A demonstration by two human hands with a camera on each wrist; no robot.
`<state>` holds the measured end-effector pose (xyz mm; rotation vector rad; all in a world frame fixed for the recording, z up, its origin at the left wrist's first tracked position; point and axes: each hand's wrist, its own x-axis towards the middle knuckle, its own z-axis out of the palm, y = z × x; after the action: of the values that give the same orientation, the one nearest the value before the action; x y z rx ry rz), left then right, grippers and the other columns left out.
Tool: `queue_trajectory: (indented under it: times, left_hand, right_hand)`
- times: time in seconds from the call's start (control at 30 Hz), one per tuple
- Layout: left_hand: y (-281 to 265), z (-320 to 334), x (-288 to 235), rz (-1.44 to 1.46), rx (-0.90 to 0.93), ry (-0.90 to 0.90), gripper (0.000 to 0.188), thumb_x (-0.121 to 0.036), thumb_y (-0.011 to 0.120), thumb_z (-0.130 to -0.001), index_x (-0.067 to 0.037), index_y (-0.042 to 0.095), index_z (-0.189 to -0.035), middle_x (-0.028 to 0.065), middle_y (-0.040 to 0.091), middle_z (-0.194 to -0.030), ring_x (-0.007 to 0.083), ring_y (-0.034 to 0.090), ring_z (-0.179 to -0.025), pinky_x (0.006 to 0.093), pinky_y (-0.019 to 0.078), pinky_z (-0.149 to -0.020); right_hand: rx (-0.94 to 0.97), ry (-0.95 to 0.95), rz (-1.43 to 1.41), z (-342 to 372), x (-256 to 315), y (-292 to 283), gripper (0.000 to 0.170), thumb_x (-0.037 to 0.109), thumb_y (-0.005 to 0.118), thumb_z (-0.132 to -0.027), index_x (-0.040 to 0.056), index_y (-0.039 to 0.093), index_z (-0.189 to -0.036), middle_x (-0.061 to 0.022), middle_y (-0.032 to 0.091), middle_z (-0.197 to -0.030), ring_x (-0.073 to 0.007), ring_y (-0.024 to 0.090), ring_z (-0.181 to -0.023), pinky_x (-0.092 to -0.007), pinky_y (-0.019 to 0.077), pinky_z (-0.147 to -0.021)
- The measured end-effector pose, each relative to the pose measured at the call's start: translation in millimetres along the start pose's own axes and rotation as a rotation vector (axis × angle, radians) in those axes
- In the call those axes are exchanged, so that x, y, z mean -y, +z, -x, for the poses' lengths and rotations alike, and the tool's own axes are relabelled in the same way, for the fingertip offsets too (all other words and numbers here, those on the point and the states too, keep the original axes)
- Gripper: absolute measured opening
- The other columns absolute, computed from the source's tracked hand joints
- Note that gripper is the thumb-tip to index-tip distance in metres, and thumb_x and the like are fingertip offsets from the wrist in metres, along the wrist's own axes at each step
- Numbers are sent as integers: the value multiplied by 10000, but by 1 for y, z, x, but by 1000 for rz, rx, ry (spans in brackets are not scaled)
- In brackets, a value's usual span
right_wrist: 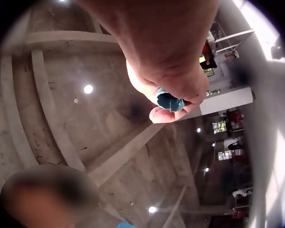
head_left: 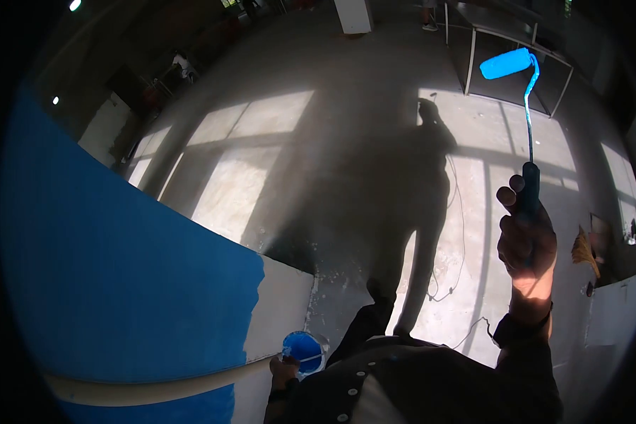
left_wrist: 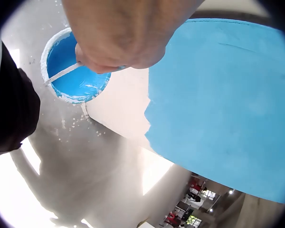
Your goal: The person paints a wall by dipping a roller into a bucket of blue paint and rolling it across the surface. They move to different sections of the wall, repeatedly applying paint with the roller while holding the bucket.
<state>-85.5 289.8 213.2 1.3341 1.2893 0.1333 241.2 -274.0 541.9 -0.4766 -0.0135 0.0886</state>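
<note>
My right hand [head_left: 528, 244] grips the dark handle of a paint roller [head_left: 505, 64], held up at the right of the head view. Its sleeve is coated in bright blue paint, and the bent metal rod below it is streaked with blue. In the right wrist view the handle's end [right_wrist: 169, 100] pokes out of the curled fingers. Low down, my left hand [head_left: 284, 369] holds the handle of a paint bucket [head_left: 316, 345]. Blue paint [left_wrist: 88, 80] shows inside the bucket, with white smears round its rim, in the left wrist view.
Left of me runs a wall painted blue [head_left: 134, 268], with a bare pale strip [head_left: 283, 293] at its near end. A metal-framed table [head_left: 519, 32] stands far right. A thin cable [head_left: 461, 212] trails over the concrete floor [head_left: 346, 141]. A dried leaf-like object [head_left: 584, 253] is at right.
</note>
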Motion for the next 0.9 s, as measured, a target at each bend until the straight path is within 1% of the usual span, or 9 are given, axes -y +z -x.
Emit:
queue_trajectory:
  times: [0.07, 0.13, 0.23, 0.4, 0.47, 0.6, 0.8, 0.83, 0.9]
  left_hand:
    - [28, -20, -4, -352, 121, 267, 142, -221, 479, -759, -91, 482, -815, 56, 464, -672, 163, 463, -618, 311, 390, -543]
    - [91, -16, -45, 953, -351, -676, 170, -229, 477, -758, -96, 466, -864, 47, 449, -685, 145, 443, -625, 307, 378, -546]
    - [117, -53, -22, 653, -394, -604, 198, -184, 515, -718, -67, 469, -871, 31, 447, -714, 124, 433, -643, 295, 376, -537]
    - [170, -33, -57, -750, -130, -98, 277, -36, 616, -615, 13, 488, -855, 9, 453, -752, 80, 421, -670, 263, 377, -517]
    - [203, 0, -109, -590, -292, -99, 242, 26, 627, -553, 60, 504, -758, 29, 479, -731, 89, 425, -649, 258, 384, -495]
    - [179, -68, -23, -54, -368, -145, 229, -28, 600, -599, 20, 498, -799, 42, 500, -731, 119, 460, -649, 276, 396, -516]
    - [220, -106, 16, 1184, -718, -437, 238, -164, 548, -696, -49, 441, -874, 48, 498, -723, 144, 494, -669, 334, 402, -563]
    - [228, -111, 24, 1212, -759, -415, 241, -186, 539, -712, -61, 431, -887, 49, 498, -722, 148, 500, -672, 344, 403, -571]
    - [254, -81, 31, 645, -782, -300, 343, -105, 549, -701, -15, 393, -992, 88, 509, -765, 173, 508, -686, 334, 426, -594]
  right_hand:
    - [175, 57, -98, -41, -6, 30, 398, -65, 437, -708, -14, 364, -1096, -211, 465, -1000, -172, 556, -510, -270, 502, -370]
    - [299, 91, -166, -85, -18, 56, 419, -66, 416, -711, -27, 326, -1118, -263, 430, -1028, -252, 600, -581, -311, 531, -396]
    - [417, 61, -126, -137, -34, 79, 418, -58, 417, -715, -28, 325, -1121, -264, 428, -1034, -254, 601, -582, -310, 530, -395]
    - [657, 82, -101, -224, -45, 98, 414, -38, 417, -724, -30, 322, -1126, -267, 423, -1047, -259, 603, -585, -310, 530, -394]
    - [720, 107, -119, -256, -52, 101, 412, -30, 417, -728, -30, 320, -1129, -268, 421, -1052, -261, 603, -586, -310, 529, -394]
    - [821, 132, -135, -316, -69, 94, 410, -14, 418, -736, -31, 318, -1133, -270, 418, -1063, -265, 604, -589, -309, 529, -393]
    - [960, 144, -150, -435, -76, 73, 409, 10, 419, -748, -33, 314, -1140, -274, 412, -1079, -270, 606, -593, -309, 528, -392]
    - [987, 150, -155, -455, -78, 69, 408, 14, 419, -749, -33, 314, -1141, -275, 411, -1082, -271, 606, -594, -309, 528, -392]
    - [1035, 171, -171, -499, -81, 68, 408, 22, 419, -753, -34, 312, -1144, -276, 409, -1087, -273, 607, -595, -309, 528, -392]
